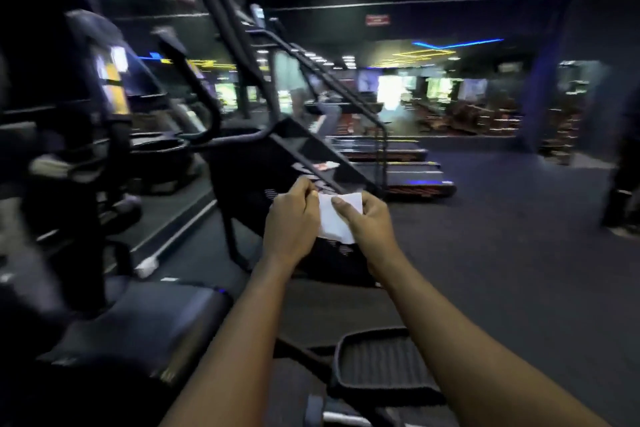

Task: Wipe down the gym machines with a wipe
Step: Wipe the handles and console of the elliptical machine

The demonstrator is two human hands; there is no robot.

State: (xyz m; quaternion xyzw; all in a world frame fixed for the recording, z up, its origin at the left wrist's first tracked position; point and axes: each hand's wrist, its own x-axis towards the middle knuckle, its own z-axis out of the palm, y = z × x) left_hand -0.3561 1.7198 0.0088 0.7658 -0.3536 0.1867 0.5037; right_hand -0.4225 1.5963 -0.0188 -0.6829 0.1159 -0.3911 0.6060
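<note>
A small white wipe (334, 218) is held up in front of me between both hands. My left hand (290, 218) pinches its left edge with curled fingers. My right hand (367, 222) grips its right side, thumb laid across the front. Behind the hands stands a black stair-climber machine (277, 163) with slanted handrails. A dark elliptical machine (79, 135) fills the left side, and its ribbed foot pedal (381, 364) lies below my right forearm. The picture is blurred by motion.
Treadmills (398, 163) line the middle distance, with a person (294, 87) walking on one. Open dark floor (502, 270) spreads to the right. A dark pillar (547, 80) and a figure's leg (623, 191) stand at the far right.
</note>
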